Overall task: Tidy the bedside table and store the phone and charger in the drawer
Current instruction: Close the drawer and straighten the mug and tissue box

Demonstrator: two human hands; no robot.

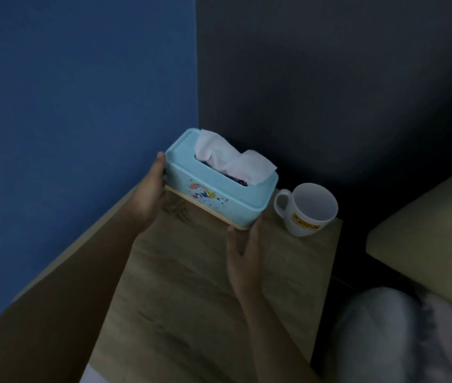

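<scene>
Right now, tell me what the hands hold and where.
The blue tissue box: the left hand grips its left end; the right hand presses its near right corner with straight fingers.

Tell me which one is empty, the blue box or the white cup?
The white cup, standing to the right of the box: its inside is bare. The blue box has white tissue sticking out of its top.

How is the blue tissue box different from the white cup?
The tissue box is light blue and boxy; the mug is white and round. The tissue box has a white tissue sticking out of its top; the mug looks empty. The left hand grips one end of the tissue box and the right hand touches the other; nobody touches the mug. Both carry a print on the side.
</scene>
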